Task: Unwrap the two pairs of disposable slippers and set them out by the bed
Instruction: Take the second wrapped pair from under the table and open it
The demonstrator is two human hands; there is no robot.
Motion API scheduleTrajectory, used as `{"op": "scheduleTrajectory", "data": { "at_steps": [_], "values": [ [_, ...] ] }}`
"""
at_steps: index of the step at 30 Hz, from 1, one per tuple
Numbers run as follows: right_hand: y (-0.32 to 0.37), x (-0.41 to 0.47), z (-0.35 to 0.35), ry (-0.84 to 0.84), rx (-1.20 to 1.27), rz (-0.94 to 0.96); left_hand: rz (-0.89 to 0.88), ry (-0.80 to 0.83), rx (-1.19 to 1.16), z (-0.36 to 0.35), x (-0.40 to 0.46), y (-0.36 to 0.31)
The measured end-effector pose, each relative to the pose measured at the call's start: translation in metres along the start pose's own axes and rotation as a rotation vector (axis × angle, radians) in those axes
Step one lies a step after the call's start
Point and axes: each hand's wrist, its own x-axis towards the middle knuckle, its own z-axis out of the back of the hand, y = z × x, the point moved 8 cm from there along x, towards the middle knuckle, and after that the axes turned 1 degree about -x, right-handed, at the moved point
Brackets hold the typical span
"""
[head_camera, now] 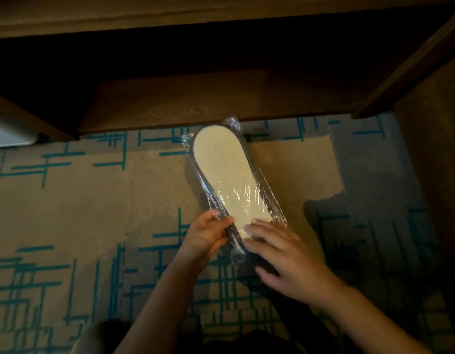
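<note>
A pair of disposable slippers sealed in clear plastic wrap [226, 172] is held above the carpet, pale sole facing up, dark edge along its left side. The far end of the pack points toward the dark wooden furniture. My left hand [208, 233] grips the near left edge of the pack, thumb on top. My right hand [285, 254] lies over the near end with fingers spread on the plastic. Only this one pack is in view.
The floor is a tan carpet with teal line patterns [68, 213]. Dark wooden furniture with an open lower shelf [195, 103] runs across the top. A wooden panel [430, 162] stands at the right, and a white object [9, 136] sits at the left edge.
</note>
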Motion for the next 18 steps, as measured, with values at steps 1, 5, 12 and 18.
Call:
{"op": "scheduleTrajectory", "data": {
  "at_steps": [1, 5, 12, 18],
  "values": [
    [-0.006, 0.002, 0.013, -0.071, 0.1, -0.076, -0.029, -0.002, -0.032, 0.002, -0.002, -0.002],
    [-0.039, 0.003, 0.048, -0.285, 0.278, -0.351, -0.086, -0.044, -0.113, 0.009, -0.006, -0.008],
    [-0.046, 0.024, 0.034, -0.041, 0.179, -0.383, -0.159, -0.069, -0.122, 0.017, -0.008, -0.014],
    [-0.036, 0.029, 0.049, -0.168, 0.033, -0.251, -0.158, -0.109, -0.201, 0.017, -0.009, -0.023]
  ]
}}
